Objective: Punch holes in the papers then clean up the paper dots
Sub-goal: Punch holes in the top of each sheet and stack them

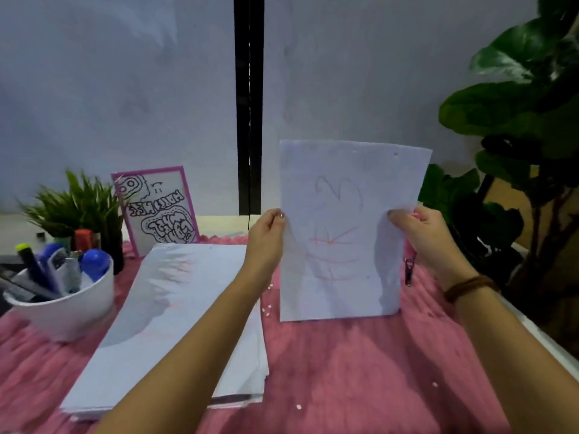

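A small bundle of white papers (344,233) with red scribbles stands upright, its lower edge on the pink cloth (344,371). Small holes show near its top edge. My left hand (266,236) pinches its left edge and my right hand (423,233) pinches its right edge. A pink hole punch (409,261) peeks out behind the right hand, mostly hidden. A larger stack of white papers (175,324) lies flat to the left. Several white paper dots (268,310) lie scattered on the cloth, some nearer me (298,406).
A white bowl (72,308) full of markers and pens stands at the left. Behind it are a small green plant (78,205) and a pink-framed drawing (156,208). A big leafy plant (517,120) stands at the right past the table's white edge (545,343).
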`<state>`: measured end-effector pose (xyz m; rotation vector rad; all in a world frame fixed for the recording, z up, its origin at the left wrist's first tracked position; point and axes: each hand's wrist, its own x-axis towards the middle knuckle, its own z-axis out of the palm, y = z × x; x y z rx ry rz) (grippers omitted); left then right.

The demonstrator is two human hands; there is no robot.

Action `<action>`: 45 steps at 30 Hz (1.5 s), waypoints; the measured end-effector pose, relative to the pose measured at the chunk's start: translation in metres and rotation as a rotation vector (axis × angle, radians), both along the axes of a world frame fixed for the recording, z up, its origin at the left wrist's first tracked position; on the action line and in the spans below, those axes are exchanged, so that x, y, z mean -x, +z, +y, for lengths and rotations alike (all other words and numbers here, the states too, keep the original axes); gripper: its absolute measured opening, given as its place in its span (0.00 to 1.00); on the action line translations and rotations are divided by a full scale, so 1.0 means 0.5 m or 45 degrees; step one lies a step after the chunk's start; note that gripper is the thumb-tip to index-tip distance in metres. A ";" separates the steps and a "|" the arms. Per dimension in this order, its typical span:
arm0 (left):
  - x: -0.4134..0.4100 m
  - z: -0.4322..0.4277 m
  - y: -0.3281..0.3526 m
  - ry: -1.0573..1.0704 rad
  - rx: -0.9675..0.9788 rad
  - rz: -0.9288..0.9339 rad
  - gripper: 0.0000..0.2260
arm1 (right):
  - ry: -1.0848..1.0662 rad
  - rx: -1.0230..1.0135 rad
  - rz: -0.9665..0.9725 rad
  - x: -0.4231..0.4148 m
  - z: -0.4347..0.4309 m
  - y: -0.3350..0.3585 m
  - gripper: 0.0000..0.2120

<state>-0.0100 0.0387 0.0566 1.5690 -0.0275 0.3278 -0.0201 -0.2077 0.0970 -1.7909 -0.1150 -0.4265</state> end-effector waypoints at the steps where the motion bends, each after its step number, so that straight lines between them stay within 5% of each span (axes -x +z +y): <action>1: 0.011 0.002 0.027 0.011 0.048 -0.079 0.09 | -0.011 0.018 -0.035 0.011 0.009 0.018 0.10; 8: 0.068 0.009 0.060 0.006 0.017 -0.438 0.07 | -0.052 0.008 -0.176 0.071 0.052 0.055 0.10; 12: 0.072 -0.001 -0.023 -0.033 -0.114 -0.296 0.08 | -0.087 0.006 -0.014 0.080 0.058 -0.004 0.06; 15: 0.080 -0.015 -0.062 0.018 -0.255 -0.126 0.09 | -0.153 -0.005 0.124 0.082 0.055 -0.038 0.12; 19: 0.084 -0.026 -0.050 0.052 -0.185 -0.135 0.09 | -0.227 -0.120 0.067 0.077 0.046 -0.046 0.15; 28: 0.087 -0.013 -0.069 -0.014 -0.518 -0.071 0.12 | -0.287 0.003 0.162 0.052 0.054 -0.061 0.08; 34: 0.118 0.101 0.078 0.307 -0.533 -0.300 0.09 | -0.204 -0.056 0.016 0.052 0.135 0.086 0.16; 39: 0.239 0.254 0.129 0.504 -0.547 -0.342 0.11 | 0.251 -0.193 0.432 0.069 0.268 0.103 0.08; 45: 0.289 0.374 -0.015 0.483 -0.567 0.101 0.10 | 0.639 -0.470 0.888 0.127 0.368 0.005 0.10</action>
